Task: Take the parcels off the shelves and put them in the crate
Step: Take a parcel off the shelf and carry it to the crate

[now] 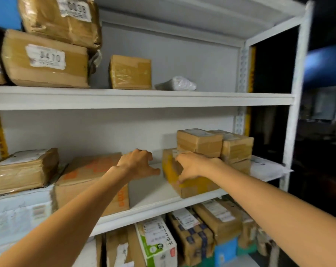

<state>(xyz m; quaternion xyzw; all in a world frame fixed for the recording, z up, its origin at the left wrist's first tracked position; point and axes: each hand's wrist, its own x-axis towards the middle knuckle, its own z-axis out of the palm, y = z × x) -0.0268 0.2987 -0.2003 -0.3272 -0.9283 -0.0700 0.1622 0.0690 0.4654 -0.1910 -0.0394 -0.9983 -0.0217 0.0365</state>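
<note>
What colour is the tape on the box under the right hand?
Yellow tape on the box, head view.

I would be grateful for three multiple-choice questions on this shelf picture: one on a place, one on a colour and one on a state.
1. Where does the white bagged parcel lie?
A. On the upper shelf, right of the small brown box
B. On the middle shelf, between the hands
C. On the bottom shelf

2. What colour is the print on the large box beside the left hand?
A. Blue
B. Orange
C. Green

3. What is the right hand doing?
A. Hanging idle
B. Holding the white bagged parcel
C. Gripping the yellow-taped box

Answers:
1 A: it rests on the upper board, next to that box.
2 B: orange marks show on its top and front.
3 C: its thumb and fingers curl round the box's near corner.
</note>
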